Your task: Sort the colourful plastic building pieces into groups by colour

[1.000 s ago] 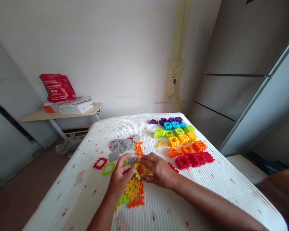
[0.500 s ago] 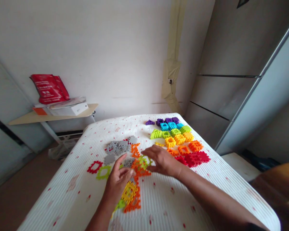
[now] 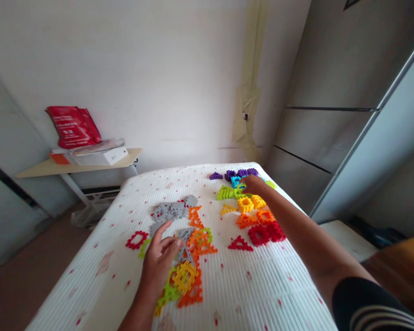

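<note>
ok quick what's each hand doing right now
Left hand: open, fingers spread beside a grey toothed plastic tile.
Right hand: over lime green plastic tiles, grip cannot be told.

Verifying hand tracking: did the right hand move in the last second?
Yes. The right hand left the loose pile by the gray pieces and reached away from the person, to the far green blocks in the sorted rows.

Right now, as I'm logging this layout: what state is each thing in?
left hand: grip open, fingers spread at the edge of the loose pile
right hand: stretched onto the sorted rows, grip hidden
sorted rows: flat, grouped by colour
loose pile: mixed colours, overlapping
gray pieces: flat, clustered together
red triangle: flat, apart from the rest
red bag: propped against the wall
</note>
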